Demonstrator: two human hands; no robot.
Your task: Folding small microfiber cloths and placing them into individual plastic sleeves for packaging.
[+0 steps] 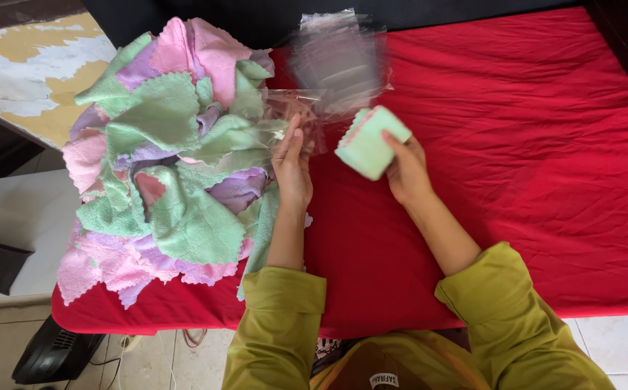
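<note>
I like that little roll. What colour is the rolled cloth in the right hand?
Mint green, with a pink edge showing at its end: the rolled cloth in the right hand, head view.

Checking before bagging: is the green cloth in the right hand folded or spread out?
Folded. The green cloth sits as a compact block in the right hand, pink scalloped edges stacked along one side.

A heap of cloths (169, 159) lies on the table (545, 180), left of the plastic bags (335, 65).
</note>
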